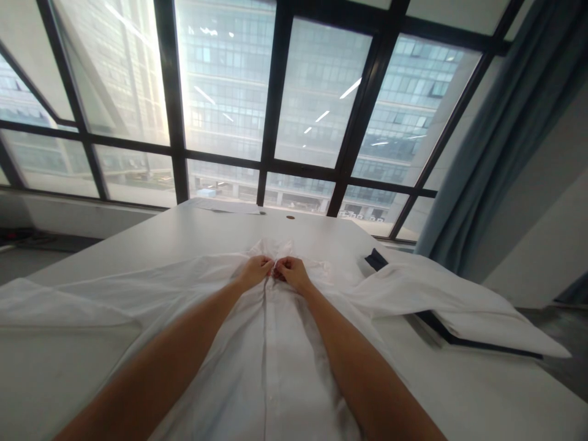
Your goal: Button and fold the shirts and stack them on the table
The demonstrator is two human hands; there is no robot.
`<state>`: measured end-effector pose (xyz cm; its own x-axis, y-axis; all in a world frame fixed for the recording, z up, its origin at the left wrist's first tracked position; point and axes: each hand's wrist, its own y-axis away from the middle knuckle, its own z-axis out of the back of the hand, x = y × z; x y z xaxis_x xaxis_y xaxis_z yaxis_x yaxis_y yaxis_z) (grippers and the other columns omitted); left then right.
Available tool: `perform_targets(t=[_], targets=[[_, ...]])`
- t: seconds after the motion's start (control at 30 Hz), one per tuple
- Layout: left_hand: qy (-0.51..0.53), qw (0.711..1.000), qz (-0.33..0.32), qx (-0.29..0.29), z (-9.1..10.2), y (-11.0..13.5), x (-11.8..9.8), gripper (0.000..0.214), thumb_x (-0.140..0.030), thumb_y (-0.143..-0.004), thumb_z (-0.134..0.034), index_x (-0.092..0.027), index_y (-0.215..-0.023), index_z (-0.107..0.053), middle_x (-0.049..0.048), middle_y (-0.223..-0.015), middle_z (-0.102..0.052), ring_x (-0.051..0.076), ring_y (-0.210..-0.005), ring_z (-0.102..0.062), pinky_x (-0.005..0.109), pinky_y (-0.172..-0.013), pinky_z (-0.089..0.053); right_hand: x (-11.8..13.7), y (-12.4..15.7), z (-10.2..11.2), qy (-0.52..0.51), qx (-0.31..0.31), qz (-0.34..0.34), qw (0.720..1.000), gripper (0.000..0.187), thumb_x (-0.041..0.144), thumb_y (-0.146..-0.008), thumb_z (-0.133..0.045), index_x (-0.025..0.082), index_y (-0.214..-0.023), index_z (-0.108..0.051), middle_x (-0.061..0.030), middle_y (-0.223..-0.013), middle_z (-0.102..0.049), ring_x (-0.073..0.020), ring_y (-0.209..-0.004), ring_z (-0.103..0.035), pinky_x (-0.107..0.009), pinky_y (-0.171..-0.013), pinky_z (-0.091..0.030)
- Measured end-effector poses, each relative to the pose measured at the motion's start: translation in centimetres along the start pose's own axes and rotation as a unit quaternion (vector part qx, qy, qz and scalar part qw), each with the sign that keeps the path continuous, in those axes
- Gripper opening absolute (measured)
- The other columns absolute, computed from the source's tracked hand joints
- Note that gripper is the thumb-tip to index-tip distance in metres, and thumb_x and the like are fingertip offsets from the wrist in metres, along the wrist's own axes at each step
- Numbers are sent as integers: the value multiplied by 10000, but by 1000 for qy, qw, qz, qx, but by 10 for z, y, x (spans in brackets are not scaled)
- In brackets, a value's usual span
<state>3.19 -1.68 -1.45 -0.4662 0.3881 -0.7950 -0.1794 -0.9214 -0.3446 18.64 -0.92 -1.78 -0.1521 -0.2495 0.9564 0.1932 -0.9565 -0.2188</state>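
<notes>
A white long-sleeved shirt [243, 367] lies front up, its collar [271, 246] at the far end and its sleeves spread to both sides. Just below the collar, my left hand [257, 271] pinches the left edge of the front opening. My right hand [292, 273] is closed on the other edge, close beside it. The fingertips of both hands nearly meet there; any button between them is too small to make out. Below the hands the button strip runs down toward me, with a dark narrow line along its left side.
The shirt rests on a white table [220, 229]. Its right sleeve lies over a dark-edged flat object [478, 344], near a small dark item [376, 260]. Papers [229, 207] and a small brown round thing [290, 217] lie at the far edge, before windows and a blue curtain [496, 141].
</notes>
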Motion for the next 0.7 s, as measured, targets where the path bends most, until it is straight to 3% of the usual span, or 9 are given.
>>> perform_targets(t=[0.17,0.4,0.53,0.7], targets=[[-22,1000,8,0,-1,-1,3,324,-345,-806,-435,-169,-560,-549,-42,-470,-464,102,-476,-414,219,-494,-299,-3,-1,-1,107,-33,38,993,79,230,-727,-584,166,-705,-627,-20,-620,-678,-148,-558,-641,-227,-532,-487],[-19,1000,8,-10,-1,2,-1,353,-421,-833,-476,-150,-701,-659,-12,-548,-581,115,-507,-491,218,-508,-340,-1,2,-1,266,-83,123,953,120,213,-762,-592,153,-784,-694,-69,-767,-731,-167,-695,-671,-243,-666,-496],[-61,998,-6,-17,0,4,-3,315,-312,-854,-452,-157,-653,-640,-6,-556,-590,117,-532,-516,217,-533,-352,-2,3,-2,279,-76,153,945,102,222,-762,-592,164,-757,-676,-51,-725,-713,-152,-650,-641,-235,-634,-475],[-125,991,-38,-31,-1,3,-4,283,-226,-877,-434,-156,-673,-618,11,-610,-607,134,-619,-551,232,-602,-375,-8,-1,-1,227,-70,158,959,107,258,-754,-576,176,-728,-639,-23,-676,-681,-135,-609,-613,-222,-596,-473]])
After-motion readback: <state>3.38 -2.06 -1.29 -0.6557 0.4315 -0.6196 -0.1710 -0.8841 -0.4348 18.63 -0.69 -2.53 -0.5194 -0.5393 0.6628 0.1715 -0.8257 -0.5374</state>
